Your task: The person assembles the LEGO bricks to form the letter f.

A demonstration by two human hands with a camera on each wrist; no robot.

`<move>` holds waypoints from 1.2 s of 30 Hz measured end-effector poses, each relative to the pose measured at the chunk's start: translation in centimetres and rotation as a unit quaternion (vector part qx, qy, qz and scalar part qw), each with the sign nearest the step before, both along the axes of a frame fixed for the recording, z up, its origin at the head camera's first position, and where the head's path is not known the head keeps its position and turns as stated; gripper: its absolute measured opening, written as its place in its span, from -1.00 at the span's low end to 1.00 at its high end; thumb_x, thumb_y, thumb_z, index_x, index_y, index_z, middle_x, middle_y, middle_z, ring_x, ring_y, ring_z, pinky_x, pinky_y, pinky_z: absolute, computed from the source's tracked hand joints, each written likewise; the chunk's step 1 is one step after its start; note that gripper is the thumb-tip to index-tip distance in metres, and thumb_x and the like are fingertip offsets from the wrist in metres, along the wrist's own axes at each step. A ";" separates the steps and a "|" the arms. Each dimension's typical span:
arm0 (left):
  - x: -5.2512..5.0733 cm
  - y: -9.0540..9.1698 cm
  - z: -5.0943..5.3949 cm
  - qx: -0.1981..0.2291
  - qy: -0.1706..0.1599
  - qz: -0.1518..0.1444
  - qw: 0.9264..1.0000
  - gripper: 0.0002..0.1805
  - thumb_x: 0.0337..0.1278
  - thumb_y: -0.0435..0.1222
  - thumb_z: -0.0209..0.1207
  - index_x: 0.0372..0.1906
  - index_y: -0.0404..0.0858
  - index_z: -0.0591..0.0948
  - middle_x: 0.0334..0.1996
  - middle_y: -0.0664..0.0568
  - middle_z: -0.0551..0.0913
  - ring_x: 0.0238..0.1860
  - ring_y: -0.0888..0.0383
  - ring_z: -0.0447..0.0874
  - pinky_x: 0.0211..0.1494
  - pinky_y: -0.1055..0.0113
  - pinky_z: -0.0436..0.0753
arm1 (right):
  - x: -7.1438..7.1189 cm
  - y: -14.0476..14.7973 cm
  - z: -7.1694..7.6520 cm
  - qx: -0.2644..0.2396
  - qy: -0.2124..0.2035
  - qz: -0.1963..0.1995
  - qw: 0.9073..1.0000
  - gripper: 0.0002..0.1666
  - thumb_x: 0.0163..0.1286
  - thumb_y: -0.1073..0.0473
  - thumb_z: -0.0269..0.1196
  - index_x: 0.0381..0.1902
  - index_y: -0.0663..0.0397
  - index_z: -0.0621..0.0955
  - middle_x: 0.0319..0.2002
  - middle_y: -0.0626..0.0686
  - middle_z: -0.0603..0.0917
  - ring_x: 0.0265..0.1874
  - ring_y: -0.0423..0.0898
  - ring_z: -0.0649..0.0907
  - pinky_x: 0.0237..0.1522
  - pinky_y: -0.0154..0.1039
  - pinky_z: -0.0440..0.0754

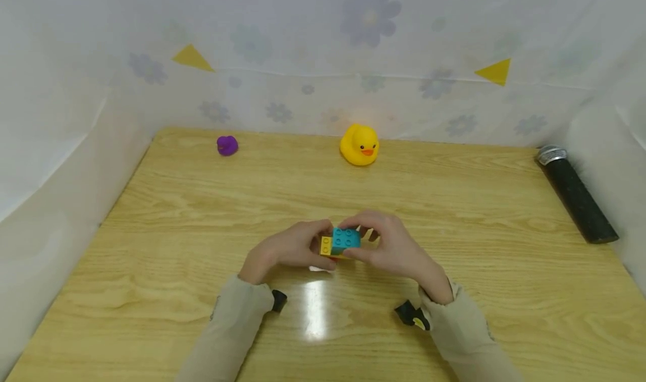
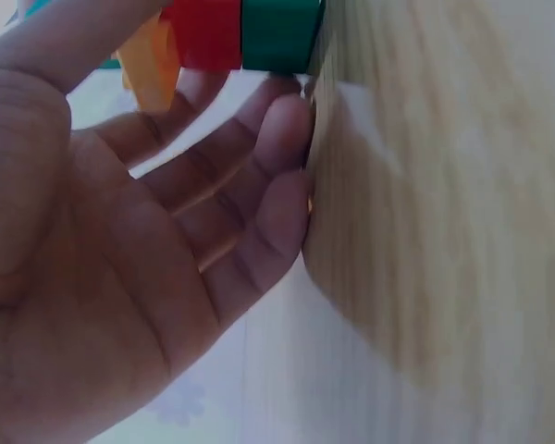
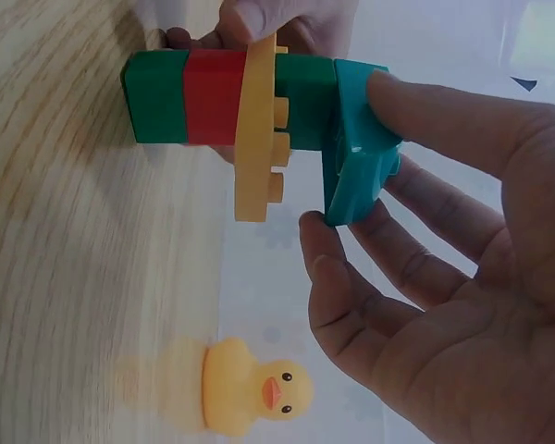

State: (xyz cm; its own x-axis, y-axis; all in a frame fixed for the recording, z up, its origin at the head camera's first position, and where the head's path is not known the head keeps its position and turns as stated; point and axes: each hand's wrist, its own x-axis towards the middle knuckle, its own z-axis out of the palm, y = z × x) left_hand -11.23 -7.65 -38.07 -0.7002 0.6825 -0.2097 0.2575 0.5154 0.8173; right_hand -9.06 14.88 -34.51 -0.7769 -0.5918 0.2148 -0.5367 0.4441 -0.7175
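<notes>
A stack of toy building bricks stands on the wooden table between both hands. In the right wrist view, from the table up, come a green brick (image 3: 157,97), a red brick (image 3: 213,97), a yellow plate (image 3: 252,166), another green brick (image 3: 305,102) and a teal brick (image 3: 356,139) with a sloped end. The teal brick sits slightly tilted against the green one. My left hand (image 1: 292,244) steadies the stack from the left, its thumb at the yellow plate. With thumb and fingers, my right hand (image 1: 391,247) pinches the teal brick on top.
A yellow rubber duck (image 1: 359,146) and a small purple duck (image 1: 227,145) stand along the table's back edge. At the right edge lies a black microphone (image 1: 575,194). Something small and white (image 1: 319,268) shows under the left hand. A flowered white curtain (image 1: 303,45) hangs behind.
</notes>
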 end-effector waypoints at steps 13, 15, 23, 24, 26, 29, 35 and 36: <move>-0.4 -0.6 0.1 0.041 0.028 0.010 0.999 -0.58 0.05 -0.20 0.37 0.00 -0.17 0.51 -0.23 0.06 0.58 -0.35 0.18 0.58 -0.22 0.34 0.59 | -0.4 0.4 0.1 0.002 -0.001 -0.010 1.000 -0.56 0.07 0.24 0.48 -0.05 0.05 0.65 -0.12 -0.03 0.68 -0.30 -0.14 0.59 -0.33 -0.03 0.59; -0.4 -0.6 0.2 0.043 0.044 0.017 0.998 -0.58 0.02 -0.19 0.39 -0.02 -0.18 0.55 -0.28 0.09 0.59 -0.36 0.18 0.58 -0.24 0.34 0.59 | -0.4 0.4 0.1 0.003 0.002 -0.012 1.000 -0.56 0.07 0.24 0.48 -0.04 0.06 0.65 -0.12 -0.02 0.68 -0.30 -0.13 0.60 -0.33 -0.03 0.59; -0.5 -0.3 0.2 0.043 0.116 0.072 0.990 -0.55 -0.03 -0.15 0.42 0.01 -0.18 0.66 -0.39 0.18 0.63 -0.35 0.22 0.56 -0.24 0.35 0.58 | -0.2 0.6 0.3 0.002 -0.015 -0.063 0.998 -0.33 0.06 0.25 0.48 0.15 0.13 0.53 -0.05 0.11 0.64 -0.26 -0.06 0.62 -0.27 -0.06 0.60; -0.5 -0.3 0.3 0.047 0.120 0.079 0.988 -0.55 -0.04 -0.15 0.43 0.01 -0.18 0.66 -0.39 0.18 0.64 -0.35 0.22 0.56 -0.23 0.35 0.58 | -0.3 0.7 0.3 0.004 -0.022 -0.068 0.997 -0.29 0.06 0.25 0.49 0.19 0.13 0.50 -0.04 0.13 0.63 -0.26 -0.05 0.63 -0.25 -0.07 0.59; -0.6 -0.2 0.4 0.056 0.125 0.094 0.986 -0.56 -0.06 -0.14 0.44 -0.01 -0.16 0.68 -0.37 0.19 0.66 -0.36 0.23 0.56 -0.26 0.35 0.59 | -0.5 0.9 0.3 0.006 -0.038 -0.074 0.996 -0.26 0.06 0.26 0.48 0.22 0.14 0.47 -0.05 0.14 0.63 -0.28 -0.04 0.64 -0.25 -0.08 0.59; -0.6 -0.2 0.5 0.073 0.126 0.105 0.984 -0.58 -0.07 -0.13 0.44 -0.05 -0.15 0.70 -0.39 0.18 0.67 -0.40 0.23 0.56 -0.31 0.35 0.59 | -0.9 1.1 -0.1 0.012 -0.054 -0.078 0.995 -0.32 0.09 0.25 0.46 0.18 0.19 0.49 -0.05 0.15 0.65 -0.31 -0.05 0.65 -0.26 -0.11 0.60; -0.4 -0.2 0.6 0.081 0.115 0.110 0.984 -0.57 -0.06 -0.12 0.43 -0.03 -0.16 0.70 -0.43 0.18 0.66 -0.42 0.23 0.57 -0.34 0.35 0.59 | -1.4 1.4 -1.1 0.017 -0.098 -0.074 0.992 -0.47 0.17 0.24 0.41 0.11 0.25 0.55 -0.06 0.16 0.67 -0.31 -0.07 0.66 -0.27 -0.18 0.63; -0.4 -0.2 0.6 0.083 0.112 0.110 0.984 -0.57 -0.04 -0.12 0.43 -0.02 -0.17 0.69 -0.42 0.17 0.66 -0.42 0.23 0.57 -0.34 0.35 0.59 | -1.5 1.5 -1.1 0.018 -0.106 -0.074 0.991 -0.48 0.18 0.24 0.40 0.10 0.25 0.55 -0.06 0.15 0.67 -0.30 -0.07 0.66 -0.27 -0.19 0.63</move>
